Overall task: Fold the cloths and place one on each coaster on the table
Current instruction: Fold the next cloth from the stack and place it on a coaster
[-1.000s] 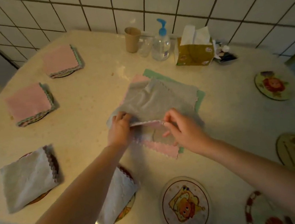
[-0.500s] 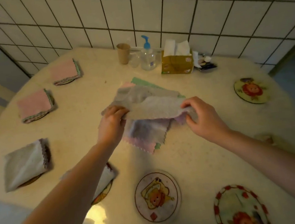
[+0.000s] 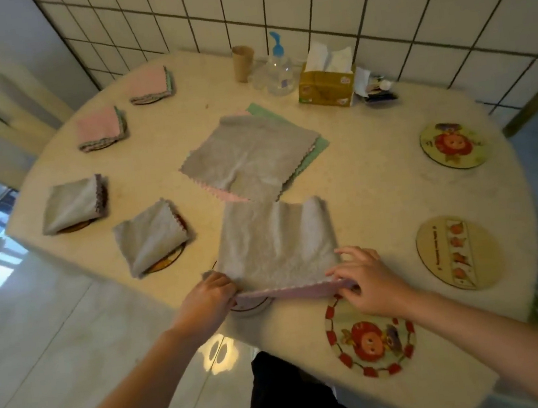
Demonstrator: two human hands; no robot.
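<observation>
The table's [image 3: 378, 197] near edge is taken up: both hands, the left hand [image 3: 205, 301] and the right hand [image 3: 369, 283], pinch a grey cloth [image 3: 276, 247] spread there over a coaster [image 3: 249, 306]. The left edge is lined with four folded cloths, the nearest one [image 3: 150, 240] just beside the spread cloth. Mid-table lies a stack of flat cloths [image 3: 251, 153]. Along the far edge stand a paper cup [image 3: 243, 63], a pump bottle [image 3: 278, 67] and a tissue box [image 3: 328, 89]. Bare tabletop runs open from the stack to the right edge, where uncovered coasters lie flat.

folded cloth [image 3: 276, 247] before cloth stack [image 3: 251, 151]
</observation>
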